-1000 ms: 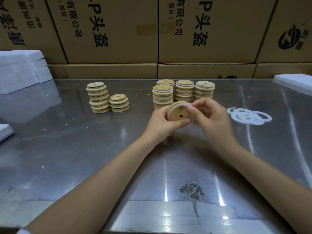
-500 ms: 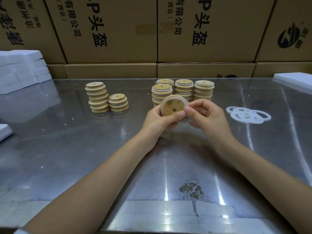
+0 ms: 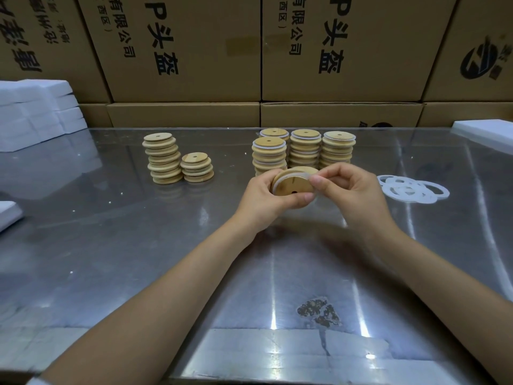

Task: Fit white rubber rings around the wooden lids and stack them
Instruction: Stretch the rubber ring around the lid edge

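Note:
Above the middle of the steel table (image 3: 138, 259) my left hand (image 3: 263, 198) grips a round wooden lid (image 3: 291, 184) with a small centre hole, its thumb across the lid's face. A white rubber ring (image 3: 301, 175) runs around the lid's rim, and my right hand (image 3: 352, 190) pinches that ring at the lid's upper right edge. Behind my hands stand several stacks of lids with white rings (image 3: 305, 148). Two stacks of bare wooden lids (image 3: 163, 159) stand to the left. A pile of loose white rings (image 3: 413, 188) lies to the right.
Cardboard boxes (image 3: 194, 51) wall off the back of the table. White foam blocks (image 3: 36, 112) sit at the far left, another white piece (image 3: 8, 215) at the left edge, and a white slab (image 3: 485, 129) at the far right. A dark stain (image 3: 319, 312) marks the near table.
The lid was tipped up to face me half a second ago; now it is tilted flatter again and my right fingers have moved onto the ring at its upper right edge.

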The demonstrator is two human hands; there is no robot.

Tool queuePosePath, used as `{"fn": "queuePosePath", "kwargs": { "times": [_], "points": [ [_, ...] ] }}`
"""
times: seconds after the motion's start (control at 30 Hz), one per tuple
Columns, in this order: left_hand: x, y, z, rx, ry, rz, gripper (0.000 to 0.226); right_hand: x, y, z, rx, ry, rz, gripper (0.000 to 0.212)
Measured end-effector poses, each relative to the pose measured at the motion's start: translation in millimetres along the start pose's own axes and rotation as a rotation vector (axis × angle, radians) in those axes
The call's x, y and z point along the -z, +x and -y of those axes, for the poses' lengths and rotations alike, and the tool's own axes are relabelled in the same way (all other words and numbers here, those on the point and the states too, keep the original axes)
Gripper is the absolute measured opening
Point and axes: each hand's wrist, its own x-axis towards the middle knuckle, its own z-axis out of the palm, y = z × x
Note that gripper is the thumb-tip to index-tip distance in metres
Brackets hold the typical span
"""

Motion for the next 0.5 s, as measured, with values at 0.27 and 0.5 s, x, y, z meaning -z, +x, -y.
{"fn": "queuePosePath", "kwargs": {
  "times": [0.27, 0.5],
  "points": [
    [-0.7, -1.2, 1.6, 0.073, -0.108, -0.022, 0.035, -2.5, 0.7, -1.5, -0.010, -0.010, 0.021, 0.012],
    [0.0, -1.5, 1.4, 0.103, -0.145, -0.013, 0.039, 2.7, 2.2, -13.7, -0.070, -0.192, 0.004, 0.006]
  ]
}}
